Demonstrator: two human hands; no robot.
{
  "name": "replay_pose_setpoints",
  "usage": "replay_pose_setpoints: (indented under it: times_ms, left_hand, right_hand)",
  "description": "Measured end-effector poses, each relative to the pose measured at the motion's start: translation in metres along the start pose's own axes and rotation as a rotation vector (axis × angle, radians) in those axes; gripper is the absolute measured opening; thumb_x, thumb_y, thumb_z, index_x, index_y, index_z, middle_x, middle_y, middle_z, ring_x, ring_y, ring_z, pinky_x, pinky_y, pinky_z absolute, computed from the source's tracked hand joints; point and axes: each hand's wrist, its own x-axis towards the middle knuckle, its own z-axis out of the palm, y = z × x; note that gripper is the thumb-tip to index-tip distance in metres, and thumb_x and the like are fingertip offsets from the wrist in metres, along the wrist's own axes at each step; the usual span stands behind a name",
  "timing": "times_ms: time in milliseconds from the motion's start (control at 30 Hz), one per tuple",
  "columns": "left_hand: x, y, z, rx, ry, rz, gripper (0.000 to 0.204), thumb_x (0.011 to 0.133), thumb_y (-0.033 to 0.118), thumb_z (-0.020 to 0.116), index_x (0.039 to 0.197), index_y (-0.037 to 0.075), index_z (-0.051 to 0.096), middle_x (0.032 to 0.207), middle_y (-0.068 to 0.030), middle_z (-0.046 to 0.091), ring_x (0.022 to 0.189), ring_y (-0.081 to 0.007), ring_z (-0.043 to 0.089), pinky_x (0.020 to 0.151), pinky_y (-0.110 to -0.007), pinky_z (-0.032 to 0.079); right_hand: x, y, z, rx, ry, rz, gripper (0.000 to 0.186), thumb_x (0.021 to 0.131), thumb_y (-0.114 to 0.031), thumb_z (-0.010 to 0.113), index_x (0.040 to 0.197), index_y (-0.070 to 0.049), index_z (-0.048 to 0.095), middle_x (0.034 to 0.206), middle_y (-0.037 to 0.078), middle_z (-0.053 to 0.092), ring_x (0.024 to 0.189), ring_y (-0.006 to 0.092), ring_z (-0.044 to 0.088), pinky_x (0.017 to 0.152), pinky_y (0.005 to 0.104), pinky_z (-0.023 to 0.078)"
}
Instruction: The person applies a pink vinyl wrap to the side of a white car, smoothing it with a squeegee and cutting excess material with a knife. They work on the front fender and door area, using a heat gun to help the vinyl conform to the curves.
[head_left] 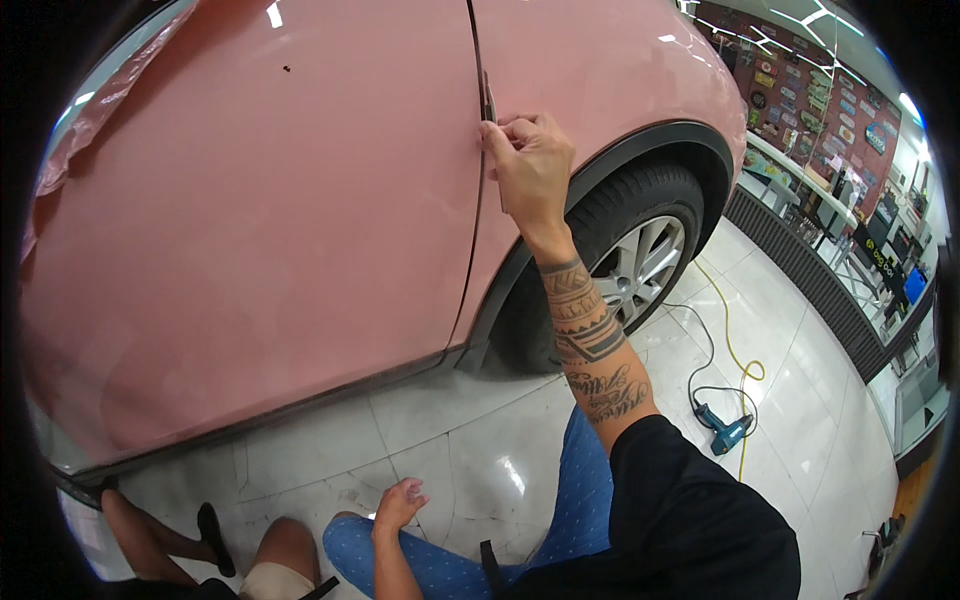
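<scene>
Along the dark gap (470, 250) between the pink car door (270, 240) and the pink wing (590, 60) to its right, I have my right hand (530, 165) raised, its fingers bent and pinched together on a thin strip (489, 95). The strip stands almost upright against the gap; it is too small for me to tell what it is made of. My tattooed forearm (585, 335) reaches up from the near right, crossing in front of the wheel (640, 255) and its black arch trim (690, 135).

Low down, well apart from the car door, I have my left hand (400, 503) near my left knee (350, 535), with its fingers loosely curled and nothing visible between them.

At the far left, a loose, wrinkled pink sheet (110, 115) hangs by the window edge. Near the left corner, another person's bare legs (150, 540) and a black shoe (210, 538) show beside me. On the pale tiled floor (790, 340) to my right lies a teal heat gun (728, 432), with a yellow cable (728, 330) running just beside it. A counter (800, 178) stands farther off, before a reddish wall (800, 100).
</scene>
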Motion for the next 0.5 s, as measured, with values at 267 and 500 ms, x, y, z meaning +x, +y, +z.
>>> replay_pose_setpoints:
  times_ms: [267, 500]
  left_hand:
    - [-0.006, 0.003, 0.003, 0.014, 0.01, 0.013, 0.042, 0.079, 0.018, 0.076, 0.116, 0.002, 0.062, 0.105, -0.0155, 0.068, 0.096, -0.0247, 0.067, 0.084, -0.034, 0.053]
    - [-0.014, 0.014, 0.0, -0.001, 0.008, 0.004, 0.043, 0.079, 0.019, 0.075, 0.116, 0.002, 0.062, 0.107, -0.0172, 0.068, 0.098, -0.0288, 0.066, 0.086, -0.037, 0.052]
  right_hand:
    - [-0.042, 0.018, -0.004, 0.003, 0.037, -0.021, 0.017, 0.081, -0.011, 0.071, 0.073, 0.003, 0.069, 0.08, 0.014, 0.062, 0.061, 0.0244, 0.058, 0.057, 0.0361, 0.045]
    - [-0.071, 0.029, -0.005, -0.052, 0.043, -0.081, 0.015, 0.082, -0.007, 0.071, 0.072, 0.003, 0.065, 0.086, 0.014, 0.062, 0.059, 0.0209, 0.06, 0.052, 0.0306, 0.046]
